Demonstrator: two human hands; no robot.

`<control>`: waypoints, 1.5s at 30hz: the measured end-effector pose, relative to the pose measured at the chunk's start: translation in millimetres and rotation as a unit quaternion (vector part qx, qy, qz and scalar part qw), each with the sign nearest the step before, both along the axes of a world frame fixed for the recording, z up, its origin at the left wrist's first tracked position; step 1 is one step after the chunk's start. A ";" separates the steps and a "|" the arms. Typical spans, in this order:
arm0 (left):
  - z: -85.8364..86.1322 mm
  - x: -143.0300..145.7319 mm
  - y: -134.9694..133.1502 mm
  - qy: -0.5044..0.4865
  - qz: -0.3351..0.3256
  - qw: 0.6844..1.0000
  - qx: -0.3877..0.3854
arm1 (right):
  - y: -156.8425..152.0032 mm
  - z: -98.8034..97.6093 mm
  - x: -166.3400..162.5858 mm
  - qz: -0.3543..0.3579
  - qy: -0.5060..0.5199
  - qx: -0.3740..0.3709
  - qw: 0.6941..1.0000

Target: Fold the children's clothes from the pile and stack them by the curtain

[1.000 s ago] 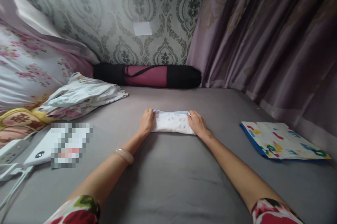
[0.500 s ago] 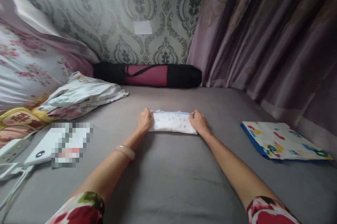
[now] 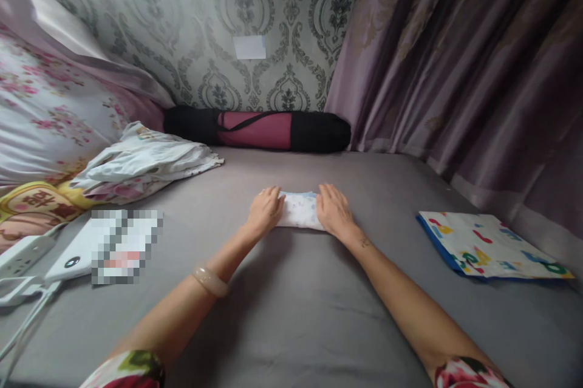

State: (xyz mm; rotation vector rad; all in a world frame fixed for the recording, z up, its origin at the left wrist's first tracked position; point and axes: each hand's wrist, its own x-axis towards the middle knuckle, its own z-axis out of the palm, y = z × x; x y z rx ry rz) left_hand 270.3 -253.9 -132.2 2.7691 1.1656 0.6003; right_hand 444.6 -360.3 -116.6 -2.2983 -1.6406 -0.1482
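Note:
A small white folded cloth (image 3: pixel 300 212) with a faint print and a blue edge lies on the grey bed sheet (image 3: pixel 291 303) in the middle of the view. My left hand (image 3: pixel 265 211) lies flat on its left end, fingers stretched out. My right hand (image 3: pixel 334 211) lies flat on its right end, fingers also stretched out. Only the middle strip of the cloth shows between the two hands. A pale bangle (image 3: pixel 210 280) sits on my left wrist.
A folded cloth with coloured letters (image 3: pixel 487 245) lies at the right near the purple curtain (image 3: pixel 455 60). A black and pink rolled bag (image 3: pixel 257 129) rests against the patterned wall. Crumpled white clothes (image 3: pixel 146 160), floral bedding (image 3: pixel 50 115) and a white power strip with chargers (image 3: pixel 40 257) are at the left.
Both hands have moved inward from the ends of the white cloth and now lie flat on top of it, fingers extended instead of pinching its edges. The cloth looks narrower between them.

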 end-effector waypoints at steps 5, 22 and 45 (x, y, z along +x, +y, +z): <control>-12.8 17.7 -19.3 0.026 -0.078 0.997 -0.007 | 4.6 -8.8 -28.9 0.146 -0.006 -0.045 0.988; -29.7 22.3 -8.6 0.103 -0.047 0.991 -0.069 | 18.5 -40.1 -22.4 0.146 0.020 -0.064 0.987; -31.6 10.6 -6.8 0.077 -0.034 0.996 -0.034 | 13.9 -31.6 -24.1 0.158 0.033 -0.081 0.984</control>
